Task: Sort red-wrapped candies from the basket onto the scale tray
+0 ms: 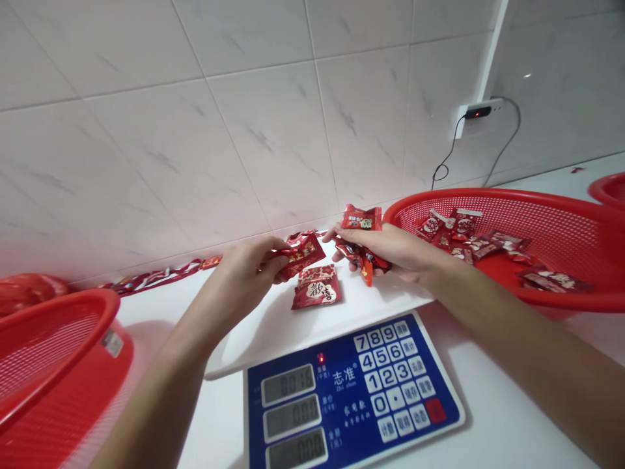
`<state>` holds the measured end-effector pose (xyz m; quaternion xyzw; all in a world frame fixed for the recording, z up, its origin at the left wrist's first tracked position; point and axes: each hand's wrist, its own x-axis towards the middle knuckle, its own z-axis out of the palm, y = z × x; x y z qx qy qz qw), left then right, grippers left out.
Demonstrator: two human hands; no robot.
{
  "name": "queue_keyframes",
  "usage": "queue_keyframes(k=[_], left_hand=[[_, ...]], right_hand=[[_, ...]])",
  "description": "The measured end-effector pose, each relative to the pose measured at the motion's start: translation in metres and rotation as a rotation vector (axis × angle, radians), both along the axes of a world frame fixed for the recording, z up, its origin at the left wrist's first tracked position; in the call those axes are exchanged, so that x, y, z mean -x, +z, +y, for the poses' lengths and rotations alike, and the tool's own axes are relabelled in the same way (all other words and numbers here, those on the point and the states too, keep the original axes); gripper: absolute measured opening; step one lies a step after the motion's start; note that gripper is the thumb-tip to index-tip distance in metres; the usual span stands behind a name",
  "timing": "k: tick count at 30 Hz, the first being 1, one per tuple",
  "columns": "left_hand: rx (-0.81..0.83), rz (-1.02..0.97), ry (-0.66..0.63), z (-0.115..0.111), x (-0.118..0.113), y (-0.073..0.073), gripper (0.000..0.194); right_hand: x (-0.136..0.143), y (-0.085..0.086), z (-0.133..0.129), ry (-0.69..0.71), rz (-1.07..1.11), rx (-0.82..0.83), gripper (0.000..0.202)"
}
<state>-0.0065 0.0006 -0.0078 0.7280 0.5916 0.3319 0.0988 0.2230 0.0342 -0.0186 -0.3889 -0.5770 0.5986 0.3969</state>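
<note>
The single head-worn camera looked forward and down from close above the white surface (488,417), facing the grey-veined tiled wall (244,130) at the far side; the blue-faced electronic weighing scale (351,391) sat nearest, low in frame.

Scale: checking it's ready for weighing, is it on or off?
On: the scale shows a red lamp and lit digits in its display windows.

Glossy foil candy packets (316,286); perforated glossy plastic basket (561,208); smooth white scale platter (273,326); polished marbled wall tiles (273,137).
</note>
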Motion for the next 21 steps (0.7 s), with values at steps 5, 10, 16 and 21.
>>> queue_keyframes(k=[5, 10, 16, 21], left_hand=[[-0.011, 0.246, 0.125, -0.012, -0.008, 0.009, 0.037], [-0.300, 0.019, -0.152, -0.025, -0.040, 0.002, 0.052], [-0.420, 0.049, -0.318, -0.029, -0.058, -0.009, 0.025], [-0.370, -0.071, -0.238, -0.030, -0.054, -0.005, 0.012]], right_hand=[[0.001, 0.002, -0.001, -0.035, -0.047, -0.040, 0.019], [0.005, 0.001, -0.009, -0.045, -0.261, -0.199, 0.009], [0.005, 0.004, -0.020, 0.035, -0.578, -0.362, 0.009], [0.002, 0.006, -0.019, 0.131, -0.425, -0.427, 0.005]])
